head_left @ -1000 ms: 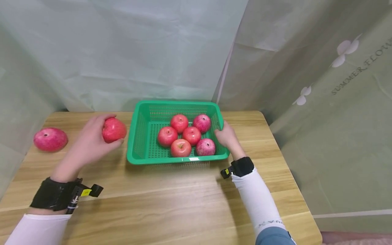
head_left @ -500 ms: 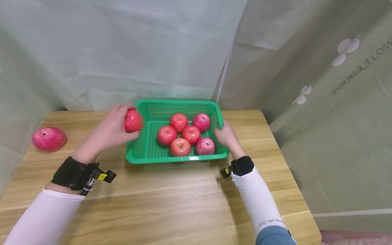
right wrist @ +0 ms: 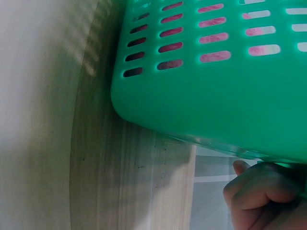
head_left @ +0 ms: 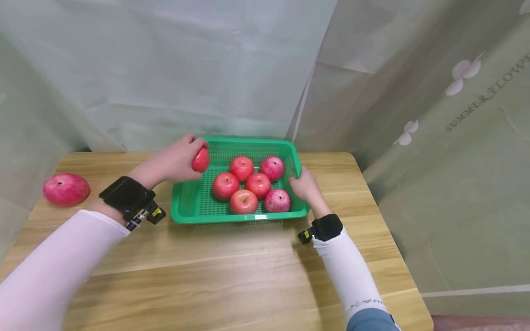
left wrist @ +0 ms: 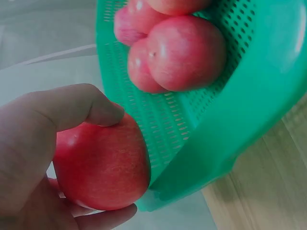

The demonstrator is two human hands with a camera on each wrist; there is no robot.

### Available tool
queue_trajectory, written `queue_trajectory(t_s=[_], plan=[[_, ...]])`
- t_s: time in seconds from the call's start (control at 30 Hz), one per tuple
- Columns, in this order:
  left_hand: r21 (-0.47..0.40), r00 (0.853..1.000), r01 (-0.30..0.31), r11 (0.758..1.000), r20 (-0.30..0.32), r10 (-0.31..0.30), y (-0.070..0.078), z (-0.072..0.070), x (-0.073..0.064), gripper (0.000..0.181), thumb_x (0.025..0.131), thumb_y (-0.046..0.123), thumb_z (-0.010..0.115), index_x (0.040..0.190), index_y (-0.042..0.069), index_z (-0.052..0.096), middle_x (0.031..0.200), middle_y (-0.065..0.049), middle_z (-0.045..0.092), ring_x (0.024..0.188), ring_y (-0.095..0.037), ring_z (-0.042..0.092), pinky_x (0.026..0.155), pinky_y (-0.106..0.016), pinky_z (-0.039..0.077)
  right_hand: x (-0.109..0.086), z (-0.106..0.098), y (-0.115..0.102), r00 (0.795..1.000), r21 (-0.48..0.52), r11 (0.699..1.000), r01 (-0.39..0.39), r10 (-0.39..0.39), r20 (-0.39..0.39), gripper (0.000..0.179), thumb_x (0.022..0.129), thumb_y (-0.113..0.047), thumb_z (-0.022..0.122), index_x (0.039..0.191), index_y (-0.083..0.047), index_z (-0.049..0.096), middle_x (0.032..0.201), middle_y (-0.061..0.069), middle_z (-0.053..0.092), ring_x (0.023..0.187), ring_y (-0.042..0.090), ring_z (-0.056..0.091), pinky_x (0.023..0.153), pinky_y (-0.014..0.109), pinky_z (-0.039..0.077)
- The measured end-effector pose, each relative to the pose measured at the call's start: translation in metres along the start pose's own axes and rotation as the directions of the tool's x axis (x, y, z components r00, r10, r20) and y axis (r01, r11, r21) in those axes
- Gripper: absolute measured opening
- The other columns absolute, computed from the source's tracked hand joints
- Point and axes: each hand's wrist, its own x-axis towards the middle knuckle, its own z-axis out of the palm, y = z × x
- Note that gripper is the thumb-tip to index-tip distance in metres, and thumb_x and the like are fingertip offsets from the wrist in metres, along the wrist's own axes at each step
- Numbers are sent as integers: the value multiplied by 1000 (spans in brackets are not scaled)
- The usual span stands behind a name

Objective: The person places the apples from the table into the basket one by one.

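My left hand (head_left: 177, 158) grips a red apple (head_left: 200, 160) over the left end of a green plastic basket (head_left: 186, 197). In the left wrist view, the thumb lies on top of this apple (left wrist: 103, 165) and fingers curl beneath it. Several apples (head_left: 243, 201) sit together in the middle and right part of the basket, while its left part shows bare slotted floor. At the basket's right end, my right hand (head_left: 305, 186) holds the rim, thumb on the inside. The right wrist view shows curled fingers (right wrist: 261, 191) at the rim, partly hidden by the basket.
Another apple (head_left: 66, 189) lies on the wooden table (head_left: 215, 276) at the far left. A pale curtain (head_left: 186, 69) hangs behind the table and along its sides. Each wrist wears a black strap with a small camera.
My left hand has carried the apple rightward, from the bare table beside the basket to over its left end. My right hand has stayed on the rim.
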Motion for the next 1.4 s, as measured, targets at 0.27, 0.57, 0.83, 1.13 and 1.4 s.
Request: queue_trajectory(t_s=[0.27, 0.57, 0.83, 1.13, 1.4], plan=[[14, 998, 30, 999, 51, -31, 4, 5, 18, 77, 77, 9, 85, 145, 1, 51, 137, -28, 46, 111, -42, 61, 86, -58, 59, -1, 0, 1, 1000, -4, 1000, -4, 4, 2, 44, 107, -20, 55, 147, -3, 50, 135, 21, 63, 121, 36, 61, 97, 54, 56], [30, 995, 42, 999, 91, -45, 8, 9, 30, 80, 79, 7, 85, 150, 2, 49, 139, -27, 46, 118, -45, 57, 89, -61, 58, 0, -2, 1, 1000, -6, 1000, -9, 9, 4, 45, 107, -20, 55, 149, -3, 49, 136, 21, 62, 122, 36, 61, 98, 54, 56], [56, 989, 45, 997, 137, -52, 6, 17, 43, 76, 80, 6, 86, 148, 3, 53, 138, -29, 43, 117, -45, 58, 91, -60, 57, 1, -1, 1, 1000, 11, 1000, -4, 4, 0, 45, 107, -20, 55, 148, -3, 50, 136, 21, 62, 122, 36, 61, 98, 54, 55], [204, 983, -20, 979, 183, -18, 5, 25, 50, 69, 78, 6, 90, 141, 8, 62, 131, -22, 57, 120, -44, 56, 98, -60, 54, -1, 1, 0, 1000, 19, 1000, -22, 22, 1, 47, 107, -20, 55, 150, -3, 48, 138, 22, 61, 124, 37, 60, 100, 55, 55], [191, 982, 18, 981, 181, -53, 3, 30, 48, 68, 78, 3, 90, 140, 10, 64, 129, -26, 55, 113, -44, 59, 91, -60, 57, 0, 0, -1, 1000, 11, 1000, -17, 17, 3, 48, 106, -20, 56, 150, -3, 48, 137, 22, 62, 124, 37, 60, 99, 56, 55]])
